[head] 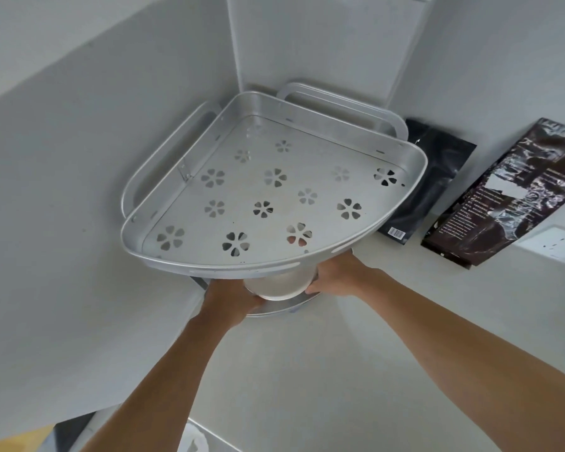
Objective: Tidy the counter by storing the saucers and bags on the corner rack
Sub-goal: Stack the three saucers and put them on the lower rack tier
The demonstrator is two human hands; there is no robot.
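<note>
Below, saucers (276, 285) under rack's top tray (274, 269)

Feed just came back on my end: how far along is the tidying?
Nothing looks finished: the rack's top tier holds nothing. In hand: both hands, left and right, hold white saucers at the lower tier, under the top one; whether they rest there is hidden. Left: the black bag and brown bag lean against the wall on the counter.
</note>
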